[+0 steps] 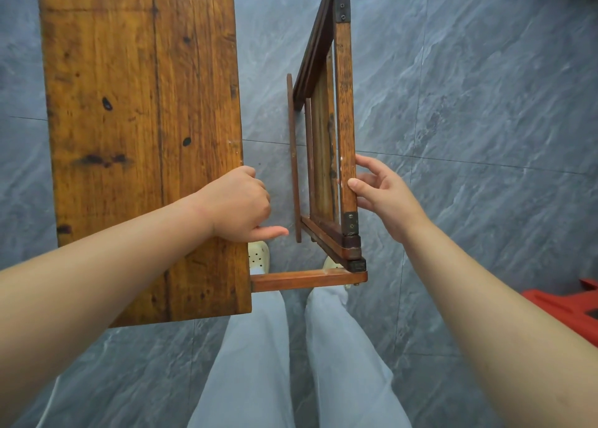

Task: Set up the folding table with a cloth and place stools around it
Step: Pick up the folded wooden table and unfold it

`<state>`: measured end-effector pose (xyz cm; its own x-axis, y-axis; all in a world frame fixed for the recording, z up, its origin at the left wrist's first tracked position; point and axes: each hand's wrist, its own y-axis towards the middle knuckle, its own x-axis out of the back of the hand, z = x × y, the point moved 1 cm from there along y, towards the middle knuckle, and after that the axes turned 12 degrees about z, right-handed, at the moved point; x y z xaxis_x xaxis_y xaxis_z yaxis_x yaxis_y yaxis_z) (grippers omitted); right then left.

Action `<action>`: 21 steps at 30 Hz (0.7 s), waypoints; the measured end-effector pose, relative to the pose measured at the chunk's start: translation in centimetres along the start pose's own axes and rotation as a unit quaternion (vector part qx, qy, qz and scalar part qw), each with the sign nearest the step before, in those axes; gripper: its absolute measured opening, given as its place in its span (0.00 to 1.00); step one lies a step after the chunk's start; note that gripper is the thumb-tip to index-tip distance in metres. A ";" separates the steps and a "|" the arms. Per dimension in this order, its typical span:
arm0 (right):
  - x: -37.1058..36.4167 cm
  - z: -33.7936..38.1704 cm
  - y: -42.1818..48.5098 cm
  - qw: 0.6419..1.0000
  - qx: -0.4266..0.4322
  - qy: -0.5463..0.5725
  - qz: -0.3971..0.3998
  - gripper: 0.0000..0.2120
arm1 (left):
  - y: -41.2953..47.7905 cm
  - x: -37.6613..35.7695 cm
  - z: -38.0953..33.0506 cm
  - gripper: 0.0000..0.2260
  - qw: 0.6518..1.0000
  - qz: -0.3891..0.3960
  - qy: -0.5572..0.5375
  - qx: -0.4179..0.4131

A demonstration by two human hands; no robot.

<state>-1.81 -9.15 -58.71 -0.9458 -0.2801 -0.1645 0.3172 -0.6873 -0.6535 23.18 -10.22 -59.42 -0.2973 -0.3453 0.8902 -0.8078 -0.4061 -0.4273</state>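
Note:
The wooden folding table stands half unfolded below me. Its left leaf (142, 120) lies flat, a wide plank of orange-brown wood. The right leaf (343, 110) hangs tilted on edge, showing its frame and hinges. My right hand (378, 191) grips the outer rail of that right leaf, thumb on the near face. My left hand (241, 204) is loosely curled at the flat leaf's right edge, forefinger pointing toward the folded frame; whether it grips the edge is unclear. A support bar (307, 280) juts out near my feet. No cloth is in view.
A red plastic stool (572, 308) shows at the right edge, low on the grey stone-tile floor (469, 104). My legs in pale trousers and light shoes (259, 259) stand right under the table's near end.

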 end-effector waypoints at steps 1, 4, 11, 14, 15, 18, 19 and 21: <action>-0.1 0.1 0.0 1.000 0.001 -0.001 0.001 0.21 | -0.2 0.1 0.0 0.36 1.000 0.003 0.001 0.002; -1.8 0.2 0.8 1.000 -0.007 -0.013 0.008 0.21 | 0.0 0.5 -0.5 0.35 1.000 -0.011 0.002 -0.005; -7.2 -0.1 3.7 0.998 0.006 -0.025 0.059 0.21 | 1.1 2.2 -1.4 0.34 0.999 -0.006 -0.042 -0.015; -6.5 -0.3 3.4 0.998 -0.006 0.000 0.057 0.21 | -0.5 1.2 -0.7 0.35 0.999 -0.003 -0.036 -0.003; -6.3 -0.3 3.1 0.998 -0.010 0.011 0.060 0.20 | -0.8 0.9 -0.8 0.35 0.999 0.000 -0.039 -0.003; -6.0 -0.2 2.9 0.998 -0.019 0.018 0.064 0.19 | -0.7 0.5 -1.3 0.35 0.999 -0.004 -0.047 0.002; -5.9 -0.1 2.9 0.997 -0.023 0.015 0.069 0.19 | -0.7 0.5 -1.3 0.34 0.999 -0.003 -0.054 0.005; -6.1 0.1 3.1 0.997 -0.026 0.010 0.075 0.20 | -0.5 0.5 -1.4 0.30 0.997 -0.005 -0.070 0.010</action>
<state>4.97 -9.68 -59.64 -0.8892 -0.3638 -0.2774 0.4518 -0.6026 -0.6578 22.76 -8.98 -58.56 -0.2134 -0.4550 0.8646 -0.7996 -0.4271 -0.4222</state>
